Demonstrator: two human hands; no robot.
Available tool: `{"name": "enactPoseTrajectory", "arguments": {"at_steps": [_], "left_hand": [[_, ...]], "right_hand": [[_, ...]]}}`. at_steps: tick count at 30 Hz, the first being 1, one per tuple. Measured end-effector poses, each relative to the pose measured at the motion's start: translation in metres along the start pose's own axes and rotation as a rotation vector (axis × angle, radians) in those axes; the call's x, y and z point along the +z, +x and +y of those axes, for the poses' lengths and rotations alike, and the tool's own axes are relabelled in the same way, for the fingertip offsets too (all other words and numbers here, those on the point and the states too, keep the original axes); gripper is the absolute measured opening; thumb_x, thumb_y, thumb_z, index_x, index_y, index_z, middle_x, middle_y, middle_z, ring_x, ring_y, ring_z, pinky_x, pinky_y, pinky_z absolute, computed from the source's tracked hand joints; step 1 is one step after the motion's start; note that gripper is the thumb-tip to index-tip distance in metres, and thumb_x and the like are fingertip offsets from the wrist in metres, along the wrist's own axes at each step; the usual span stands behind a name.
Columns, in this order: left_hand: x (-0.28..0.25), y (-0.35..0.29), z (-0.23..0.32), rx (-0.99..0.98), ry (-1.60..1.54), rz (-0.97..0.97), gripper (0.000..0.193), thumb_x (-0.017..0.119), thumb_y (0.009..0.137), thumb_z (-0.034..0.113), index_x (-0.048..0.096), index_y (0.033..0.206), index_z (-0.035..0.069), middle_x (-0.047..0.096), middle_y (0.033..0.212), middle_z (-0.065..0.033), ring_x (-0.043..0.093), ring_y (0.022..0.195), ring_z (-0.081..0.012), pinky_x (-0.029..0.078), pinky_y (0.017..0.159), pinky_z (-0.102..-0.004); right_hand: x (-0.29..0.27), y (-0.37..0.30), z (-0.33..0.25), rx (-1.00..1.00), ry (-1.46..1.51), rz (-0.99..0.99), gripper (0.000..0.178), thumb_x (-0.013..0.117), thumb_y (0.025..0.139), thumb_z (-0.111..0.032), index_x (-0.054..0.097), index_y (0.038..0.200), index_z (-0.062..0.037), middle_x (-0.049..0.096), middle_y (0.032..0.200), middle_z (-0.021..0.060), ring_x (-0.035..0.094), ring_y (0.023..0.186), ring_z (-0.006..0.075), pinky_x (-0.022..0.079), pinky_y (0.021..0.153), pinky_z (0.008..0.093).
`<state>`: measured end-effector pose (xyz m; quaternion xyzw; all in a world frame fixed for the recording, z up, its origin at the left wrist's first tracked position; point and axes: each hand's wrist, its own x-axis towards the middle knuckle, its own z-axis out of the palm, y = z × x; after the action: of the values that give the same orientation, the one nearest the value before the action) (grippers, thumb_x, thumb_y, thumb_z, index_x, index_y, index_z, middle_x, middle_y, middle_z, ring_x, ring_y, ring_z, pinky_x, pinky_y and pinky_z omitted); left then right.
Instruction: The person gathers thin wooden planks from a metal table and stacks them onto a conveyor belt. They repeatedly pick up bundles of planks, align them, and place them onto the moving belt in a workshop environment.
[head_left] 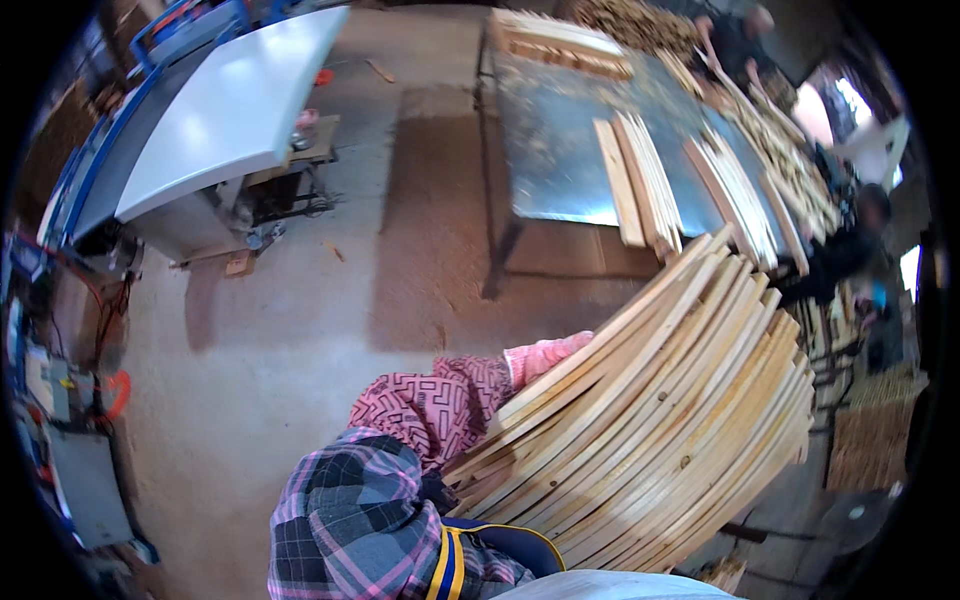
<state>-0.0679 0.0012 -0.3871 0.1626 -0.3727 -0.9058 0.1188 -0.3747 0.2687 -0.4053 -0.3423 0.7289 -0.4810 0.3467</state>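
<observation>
A broad stack of long, pale wooden strips (640, 410) fans out in front of me, slanting from my body toward the upper right. My left hand (548, 358), in a pink glove, holds the left side of the stack, its fingertips hidden behind the outermost strips. The left arm wears a patterned pink sleeve cover (430, 408) over a plaid sleeve (350, 505). No part of my right hand shows; the strips fill that side.
Beyond the stack stands a metal-topped table (560, 160) bearing bundles of strips (645, 185). A machine with a white sloping panel (235, 110) is at the far left, grey boxes (85, 480) below it. Two people (845, 245) are at the right, near piled wood (775, 150).
</observation>
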Motion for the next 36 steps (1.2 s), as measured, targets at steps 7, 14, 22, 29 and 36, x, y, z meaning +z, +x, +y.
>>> {"name": "enactPoseTrajectory", "arguments": {"at_steps": [7, 14, 22, 29, 36], "left_hand": [[0.036, -0.062, 0.028, 0.478, 0.015, 0.050, 0.048, 0.062, 0.097, 0.046, 0.064, 0.128, 0.009, 0.071, 0.117, -0.0081, 0.068, 0.102, -0.0171, 0.056, 0.092, -0.0363], [0.033, -0.072, 0.111, 0.697, -0.168, 0.379, 0.078, 0.074, 0.077, 0.066, 0.069, 0.118, 0.001, 0.073, 0.106, -0.0199, 0.074, 0.087, -0.0268, 0.063, 0.076, -0.0402], [-0.033, -0.073, 0.165, 1.185, 0.594, 1.308, 0.052, 0.054, 0.102, 0.041, 0.049, 0.147, 0.015, 0.067, 0.128, -0.0097, 0.067, 0.109, -0.0229, 0.055, 0.090, -0.0369], [0.002, -0.107, 0.154, 0.575, 1.090, 1.444, 0.071, 0.046, 0.097, 0.062, 0.040, 0.153, 0.017, 0.052, 0.147, -0.0158, 0.049, 0.136, -0.0313, 0.038, 0.112, -0.0381], [0.061, -0.134, 0.075, 0.358, 1.361, 1.375, 0.066, 0.041, 0.099, 0.061, 0.036, 0.154, 0.025, 0.033, 0.157, -0.0228, 0.040, 0.141, -0.0388, 0.034, 0.116, -0.0391]], "right_hand": [[0.004, 0.089, -0.069, -0.333, 0.305, -0.243, 0.065, 0.046, 0.102, -0.047, 0.031, 0.155, -0.0111, 0.043, 0.148, 0.0094, 0.047, 0.130, 0.0223, 0.042, 0.106, 0.0366], [0.023, 0.229, -0.170, -0.407, 0.550, -0.531, 0.068, 0.045, 0.103, -0.049, 0.028, 0.156, -0.0108, 0.040, 0.152, 0.0085, 0.045, 0.134, 0.0212, 0.040, 0.110, 0.0360], [0.056, 0.298, -0.190, -0.520, 0.644, -0.842, 0.071, 0.045, 0.103, -0.052, 0.026, 0.158, -0.0104, 0.037, 0.156, 0.0075, 0.043, 0.139, 0.0200, 0.038, 0.113, 0.0354], [0.091, 0.266, -0.141, -0.496, 0.699, -0.651, 0.071, 0.042, 0.105, -0.049, 0.019, 0.160, -0.0110, 0.032, 0.160, 0.0058, 0.038, 0.142, 0.0193, 0.031, 0.120, 0.0347], [0.082, 0.273, -0.172, -0.284, 0.825, -0.917, 0.066, 0.042, 0.104, -0.049, 0.032, 0.154, -0.0069, 0.047, 0.148, 0.0124, 0.055, 0.126, 0.0234, 0.049, 0.104, 0.0375]]}}
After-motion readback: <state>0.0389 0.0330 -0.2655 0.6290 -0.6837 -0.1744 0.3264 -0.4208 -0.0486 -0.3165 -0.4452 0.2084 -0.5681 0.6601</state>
